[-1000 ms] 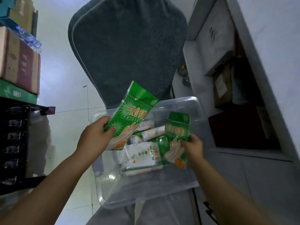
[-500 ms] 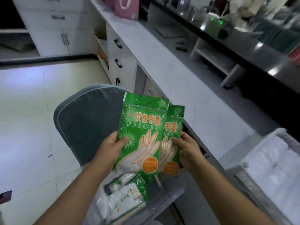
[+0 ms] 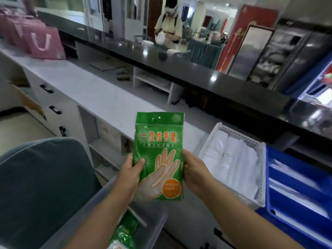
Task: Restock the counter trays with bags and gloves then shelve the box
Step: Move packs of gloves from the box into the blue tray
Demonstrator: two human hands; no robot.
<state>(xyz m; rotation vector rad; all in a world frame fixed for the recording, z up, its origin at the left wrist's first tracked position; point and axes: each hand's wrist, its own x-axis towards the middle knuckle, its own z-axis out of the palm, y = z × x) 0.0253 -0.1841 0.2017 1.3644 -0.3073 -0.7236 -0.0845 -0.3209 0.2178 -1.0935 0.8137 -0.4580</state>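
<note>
Green glove packets point(image 3: 159, 155) stand upright in front of me, stacked so only the front one shows fully. My left hand point(image 3: 132, 174) grips their left edge, thumb on the front. My right hand point(image 3: 195, 170) holds the right edge. Below them sits the clear plastic box point(image 3: 152, 223) with more green packets point(image 3: 124, 234) inside. To the right on the counter is a white perforated tray point(image 3: 261, 177) filled with white bag rolls point(image 3: 231, 164). A blue tray point(image 3: 296, 191) stands right of it.
A grey-blue chair back point(image 3: 45, 186) fills the lower left. The white counter point(image 3: 93, 90) runs away to the left with drawers under it and pink gift bags point(image 3: 41, 42) at its far end. Behind the raised black counter point(image 3: 179, 69) stands a person point(image 3: 168, 27).
My view has swung up from the box to the counter. Both hands lifted the glove packets out of the box and squared the two together, so the rear one is now hidden.
</note>
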